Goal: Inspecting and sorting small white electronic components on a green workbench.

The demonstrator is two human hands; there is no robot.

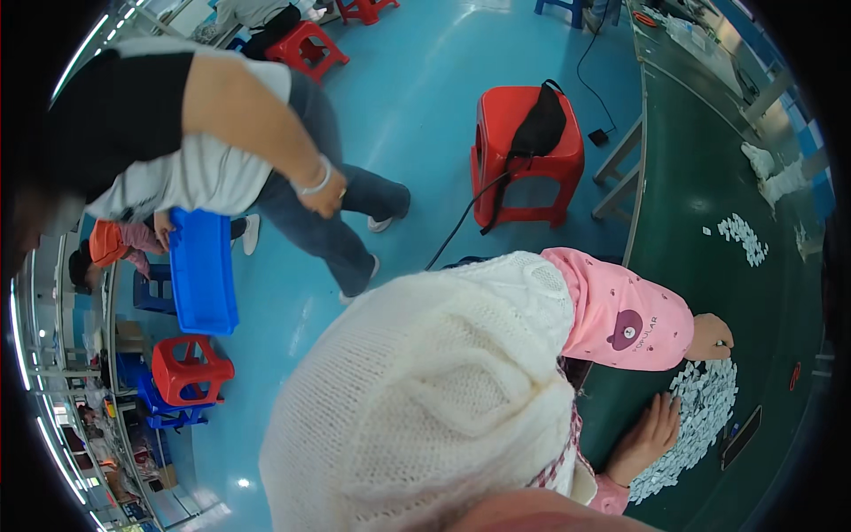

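Observation:
My left hand, coming out of a pink sleeve cover with a bear print, is curled closed just above the upper end of a pile of small white pieces. What its fingers hold, if anything, is too small to make out. Below it, my right hand lies with fingers stretched out along the pile's near side, its fingertips touching the pieces. The pile spreads over a dark green work table. A smaller group of white pieces lies farther up the table.
A dark flat phone-like object and a small red item lie beyond the pile. Left of the table stands a red stool with a black bag and a cable. A person walks past carrying a blue bin; another red stool stands lower left.

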